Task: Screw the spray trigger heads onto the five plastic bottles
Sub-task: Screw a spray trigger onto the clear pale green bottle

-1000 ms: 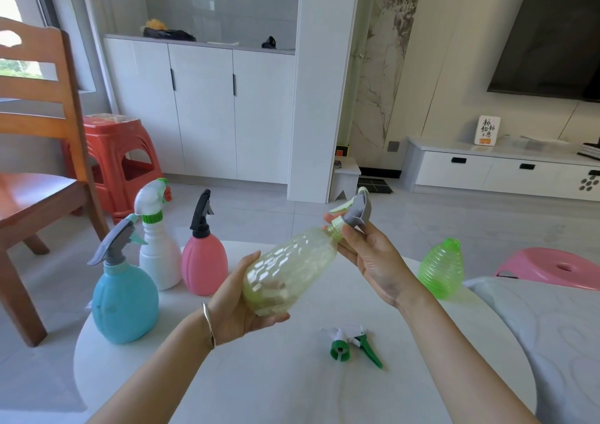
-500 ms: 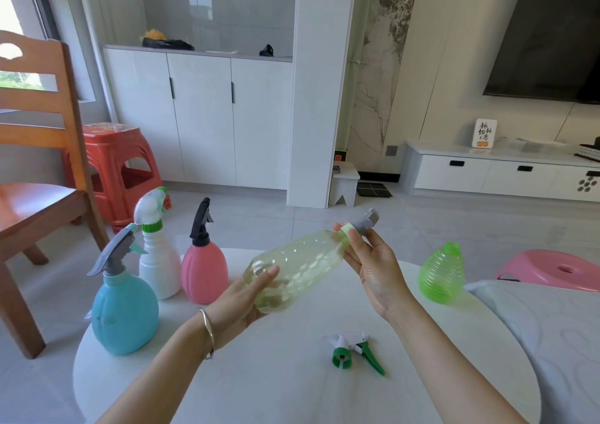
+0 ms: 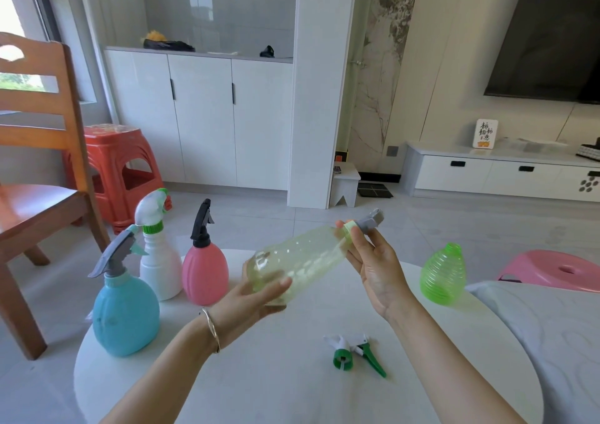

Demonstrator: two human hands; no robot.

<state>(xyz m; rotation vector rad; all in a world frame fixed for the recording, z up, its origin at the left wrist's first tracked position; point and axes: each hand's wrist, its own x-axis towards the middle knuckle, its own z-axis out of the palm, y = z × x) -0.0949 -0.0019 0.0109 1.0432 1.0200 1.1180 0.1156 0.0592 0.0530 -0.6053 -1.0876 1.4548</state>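
Note:
My left hand [image 3: 256,297] grips the base of a pale yellow bottle [image 3: 298,258], held tilted above the round white table [image 3: 259,388]. My right hand [image 3: 373,261] pinches the collar of the grey trigger head [image 3: 368,219] sitting on that bottle's neck. At the left stand a blue bottle [image 3: 125,313], a white bottle [image 3: 160,261] and a pink bottle [image 3: 205,267], each with a trigger head on. A green ribbed bottle [image 3: 443,274] stands at the right with an open neck. A loose green-and-white trigger head [image 3: 354,353] lies on the table near me.
A wooden chair [image 3: 35,176] and a red plastic stool [image 3: 120,170] stand left of the table. A pink stool [image 3: 558,271] sits at the right, with a white cushioned surface [image 3: 552,342] against the table's right edge. White cabinets [image 3: 201,118] line the back wall.
The yellow bottle has tilted lower, closer to level. My right hand has shifted its fingers around the grey head's collar, and the head now points up and right.

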